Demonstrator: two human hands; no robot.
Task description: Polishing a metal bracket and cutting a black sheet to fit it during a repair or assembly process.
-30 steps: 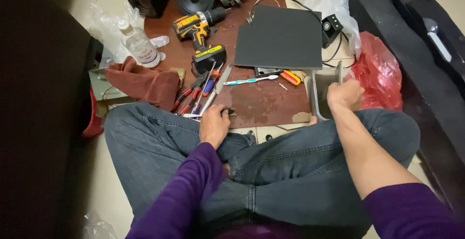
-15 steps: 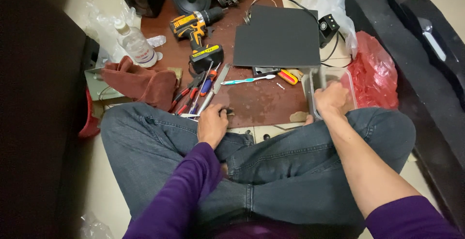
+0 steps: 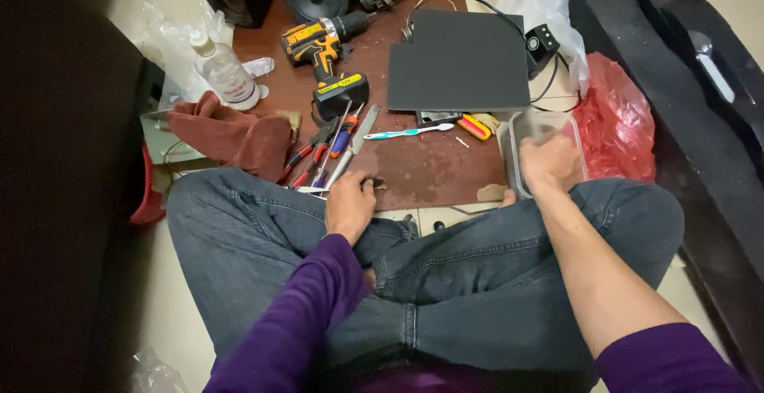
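The person is sitting cross-legged on the floor, leaning over a low brown board (image 3: 430, 166) that is carrying the tools. The left hand (image 3: 348, 204) is resting at the board's near edge, its fingers curled together and pinching a small dark part (image 3: 372, 181) against the wood. Just beyond those fingers a bundle of screwdrivers and pliers (image 3: 326, 154) is lying, and farther out an orange cordless drill (image 3: 326, 54) is standing on its battery. To their left a red cloth (image 3: 231, 134) is lying crumpled, with a clear plastic bottle (image 3: 224, 70) behind it. The right hand (image 3: 549, 162) is reaching into a clear plastic container (image 3: 513, 134) at the board's right edge; its fingers are blurred, so I cannot tell whether they are spread or pressed together. Between the two hands a toothbrush (image 3: 407, 131) is lying flat, and beyond it a dark grey panel (image 3: 461, 62) is covering the board's far side. A red plastic bag (image 3: 617, 118) is sitting just right of the container.
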